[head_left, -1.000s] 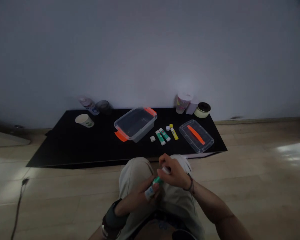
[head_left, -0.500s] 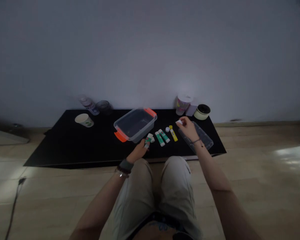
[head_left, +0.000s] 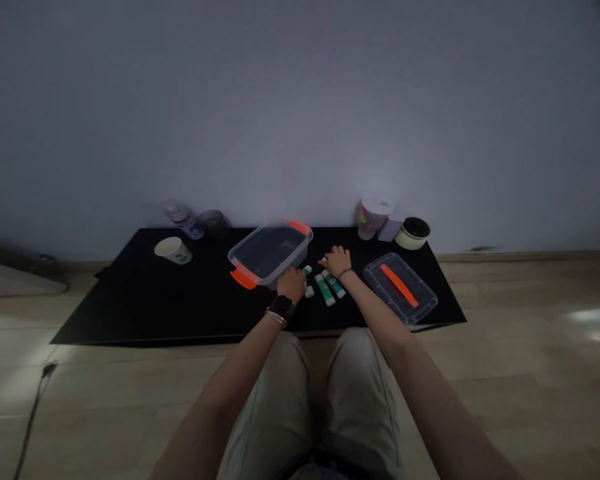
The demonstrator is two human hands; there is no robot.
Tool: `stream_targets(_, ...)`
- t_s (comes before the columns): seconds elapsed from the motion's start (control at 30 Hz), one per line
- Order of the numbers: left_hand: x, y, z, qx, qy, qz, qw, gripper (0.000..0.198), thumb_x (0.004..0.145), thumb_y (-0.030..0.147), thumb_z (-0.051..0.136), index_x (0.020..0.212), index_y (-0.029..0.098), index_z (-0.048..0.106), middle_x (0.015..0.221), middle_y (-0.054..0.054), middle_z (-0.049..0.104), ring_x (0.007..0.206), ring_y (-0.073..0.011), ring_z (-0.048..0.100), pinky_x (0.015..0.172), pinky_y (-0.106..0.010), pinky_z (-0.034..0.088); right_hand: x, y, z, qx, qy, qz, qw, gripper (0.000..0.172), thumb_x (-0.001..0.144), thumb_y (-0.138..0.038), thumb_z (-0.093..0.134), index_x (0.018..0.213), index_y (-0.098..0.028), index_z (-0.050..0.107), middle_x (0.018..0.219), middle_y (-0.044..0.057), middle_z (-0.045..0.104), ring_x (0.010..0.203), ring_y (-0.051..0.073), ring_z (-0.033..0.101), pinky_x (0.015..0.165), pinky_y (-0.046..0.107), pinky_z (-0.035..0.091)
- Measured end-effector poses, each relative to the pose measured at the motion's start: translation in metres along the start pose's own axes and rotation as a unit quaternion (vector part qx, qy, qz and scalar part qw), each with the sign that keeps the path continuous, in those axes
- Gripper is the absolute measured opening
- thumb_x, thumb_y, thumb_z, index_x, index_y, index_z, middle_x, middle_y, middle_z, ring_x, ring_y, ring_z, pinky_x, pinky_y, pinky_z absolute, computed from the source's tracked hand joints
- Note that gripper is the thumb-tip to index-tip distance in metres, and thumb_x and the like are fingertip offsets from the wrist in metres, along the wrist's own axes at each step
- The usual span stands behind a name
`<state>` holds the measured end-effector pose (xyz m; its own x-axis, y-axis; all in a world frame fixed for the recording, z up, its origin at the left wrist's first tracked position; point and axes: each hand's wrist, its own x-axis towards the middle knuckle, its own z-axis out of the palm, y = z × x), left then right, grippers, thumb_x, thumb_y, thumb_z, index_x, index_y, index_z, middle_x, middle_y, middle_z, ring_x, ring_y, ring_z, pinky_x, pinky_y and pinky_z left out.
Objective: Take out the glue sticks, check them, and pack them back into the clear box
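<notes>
Though the view is dim and everything on the mat sits small in the frame, the left hand (head_left: pixel 291 285) is clearly curled, knuckles up, against the near corner of a clear plastic box (head_left: pixel 270 253). A green-and-white stick (head_left: pixel 307 270) pokes out just beyond that hand, which hides part of it, so I cannot tell whether it is gripped. The right hand (head_left: pixel 337 261) lies palm down with its fingers forward, and a speck of white shows at its fingertips (head_left: pixel 324 261); whatever lies beneath is hidden, and I cannot tell if it grips anything.

Just below it lie two green-labelled glue sticks (head_left: pixel 325 290), side by side and angled, with one small white cap (head_left: pixel 309 291) between them and the left hand. The box has two orange handles, and nothing inside it can be made out through the dark plastic. To the right, a clear lid (head_left: pixel 400 285) with one orange strip lies flat on the black mat (head_left: pixel 105 313). Along the back stand a paper cup (head_left: pixel 173 250), a bottle (head_left: pixel 183 217), a dark jar (head_left: pixel 213 223), a plastic cup (head_left: pixel 373 219), a small box (head_left: pixel 390 230) and a roll of tape (head_left: pixel 413 233).
</notes>
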<state>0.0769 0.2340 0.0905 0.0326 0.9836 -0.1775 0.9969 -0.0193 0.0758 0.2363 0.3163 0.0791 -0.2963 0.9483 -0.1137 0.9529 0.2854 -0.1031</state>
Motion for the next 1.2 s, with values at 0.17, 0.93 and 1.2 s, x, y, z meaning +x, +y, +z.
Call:
stream_targets(0.17,0.002,-0.001,0.000,0.009,0.008,-0.001,1.000,0.031,0.096,0.020,0.044,0.117,0.011,0.064,0.117,-0.021,0.062,0.111,-0.0324,0.060,0.085,-0.040,0.049,-0.002,0.000,0.002,0.005,0.043,0.004,0.999,0.043,0.102,-0.045,0.042,0.116,-0.018,0.072,0.129,0.016,0.058,0.121,0.029,0.044,0.099,0.042,0.032)
stream_targets(0.93,-0.203,-0.051,0.063,-0.218,0.225,0.047,0.949,0.014,0.091,0.030,0.051,0.090,0.020,0.061,0.088,-0.008,0.065,0.084,-0.0241,0.062,0.077,-0.037,0.049,-0.251,-0.008,0.052,0.100,0.212,0.002,0.972,0.038,0.100,-0.033,0.046,0.069,-0.020,0.061,0.064,0.006,0.063,0.075,0.022,0.053,0.074,0.033,0.031)
stream_targets(1.2,-0.202,-0.050,0.054,-0.120,0.203,0.101,0.967,0.022,0.096,0.030,0.049,0.078,0.021,0.057,0.085,-0.007,0.059,0.083,-0.0233,0.055,0.077,-0.036,0.044,-0.253,-0.008,0.042,0.078,0.185,0.003,0.980,0.038,0.102,-0.032,0.044,0.070,-0.020,0.060,0.068,0.006,0.065,0.076,0.021,0.055,0.076,0.032,0.032)
